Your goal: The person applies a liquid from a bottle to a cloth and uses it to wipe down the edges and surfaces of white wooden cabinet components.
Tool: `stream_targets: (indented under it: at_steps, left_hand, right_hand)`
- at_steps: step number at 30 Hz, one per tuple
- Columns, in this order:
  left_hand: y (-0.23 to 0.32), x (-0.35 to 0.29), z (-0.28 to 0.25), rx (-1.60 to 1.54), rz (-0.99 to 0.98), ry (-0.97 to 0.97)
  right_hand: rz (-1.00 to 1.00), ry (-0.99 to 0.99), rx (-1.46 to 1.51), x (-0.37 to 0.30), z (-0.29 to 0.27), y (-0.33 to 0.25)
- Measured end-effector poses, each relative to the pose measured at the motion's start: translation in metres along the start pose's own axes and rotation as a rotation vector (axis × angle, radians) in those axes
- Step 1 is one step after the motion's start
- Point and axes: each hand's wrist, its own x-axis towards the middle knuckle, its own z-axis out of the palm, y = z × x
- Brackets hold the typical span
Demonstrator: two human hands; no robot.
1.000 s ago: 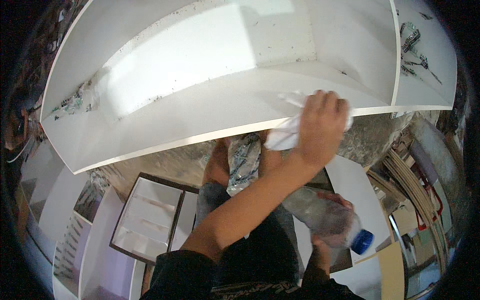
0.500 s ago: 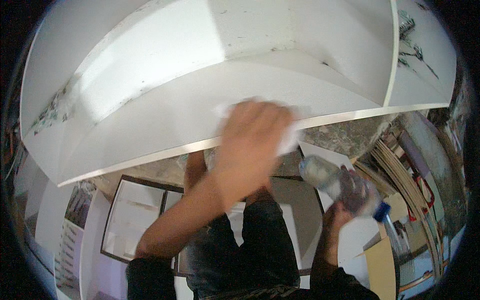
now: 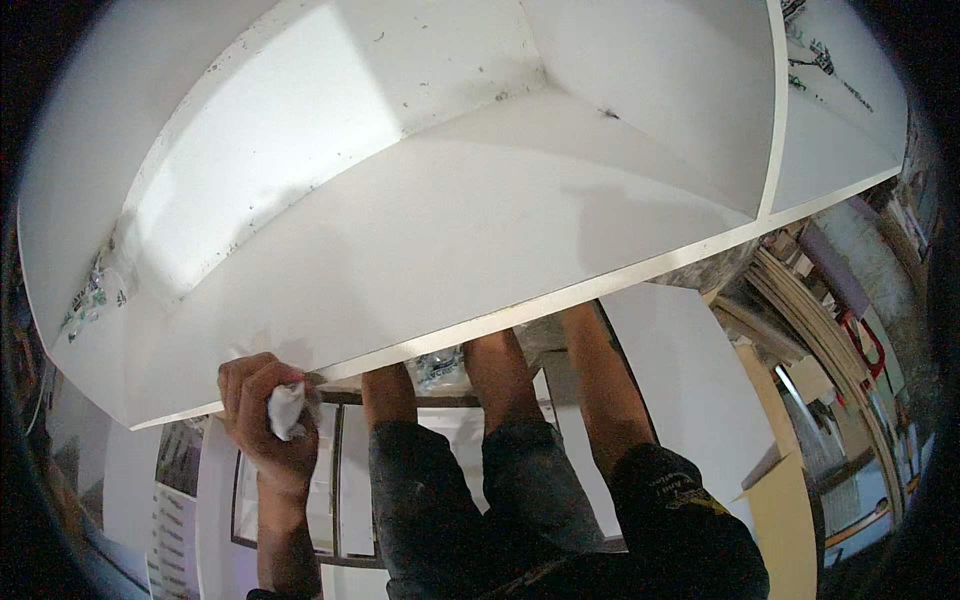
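At the front edge of a white cabinet (image 3: 430, 240), near its left end, my left hand (image 3: 262, 415) is closed around a crumpled white cloth (image 3: 287, 411). The knuckles rest on or just over the rim of the board; exact contact is hard to tell. My right forearm (image 3: 605, 400) reaches forward and passes under the cabinet's front edge, which hides the hand and anything in it. Dark specks and smudges mark the cabinet's inner back wall and corners.
An upright divider (image 3: 775, 120) splits the cabinet at the right. Bits of printed clear film (image 3: 88, 295) cling to its left end. A white panel (image 3: 690, 370) and stacked thin boards (image 3: 830, 350) stand on the right. My legs are below the edge.
My left hand with the cloth has swept left along the edge. My right hand, which held a clear bottle with a blue cap, has gone forward under the edge; the bottle is out of sight.
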Motion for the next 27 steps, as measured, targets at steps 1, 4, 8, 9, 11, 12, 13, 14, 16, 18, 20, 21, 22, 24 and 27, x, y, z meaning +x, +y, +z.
stream_targets:
  at_steps: [1,4,8,9,11,12,13,14,16,18,20,21,22,24,27]
  left_hand:
    - [0.001,0.003,0.002,-0.018,0.057,-0.015]
    - [0.035,0.026,0.018,-0.015,0.111,-0.041]
    - [0.079,0.050,0.041,-0.167,0.149,-0.069]
    - [0.090,0.057,0.048,-0.215,0.174,-0.076]
    - [0.114,0.069,0.064,-0.248,0.132,-0.067]
    - [0.124,0.075,0.068,-0.252,0.118,-0.075]
    - [0.124,0.075,0.068,-0.261,0.119,-0.088]
    - [0.121,0.074,0.066,-0.269,0.120,-0.101]
    - [0.111,0.069,0.058,-0.236,0.128,-0.093]
    - [0.095,0.058,0.049,-0.177,0.156,-0.063]
    - [0.084,0.053,0.042,-0.138,0.161,-0.064]
    - [0.080,0.053,0.038,-0.142,0.139,-0.085]
    - [0.078,0.052,0.034,-0.142,0.114,-0.104]
    - [0.074,0.050,0.034,-0.148,0.104,-0.105]
    - [0.081,0.054,0.039,-0.190,0.113,-0.111]
  right_hand:
    - [0.048,-0.004,0.004,-0.004,0.007,0.004]
    - [0.140,-0.001,0.000,-0.013,0.007,0.018]
    - [0.218,-0.024,0.018,-0.027,0.017,0.018]
    - [0.235,-0.029,0.020,-0.029,0.017,0.021]
    - [0.262,-0.029,0.021,-0.031,0.015,0.024]
    - [0.271,-0.022,0.022,-0.030,0.011,0.030]
    - [0.283,-0.025,0.027,-0.032,0.013,0.030]
    - [0.294,-0.031,0.031,-0.033,0.016,0.030]
    - [0.317,-0.049,0.046,-0.039,0.021,0.027]
    - [0.337,-0.045,0.056,-0.038,0.023,0.029]
    - [0.349,-0.037,0.067,-0.034,0.021,0.033]
    - [0.358,-0.033,0.068,-0.032,0.020,0.034]
    - [0.367,-0.033,0.075,-0.032,0.020,0.035]
    - [0.385,-0.033,0.088,-0.034,0.023,0.035]
    - [0.405,-0.037,0.099,-0.038,0.028,0.036]
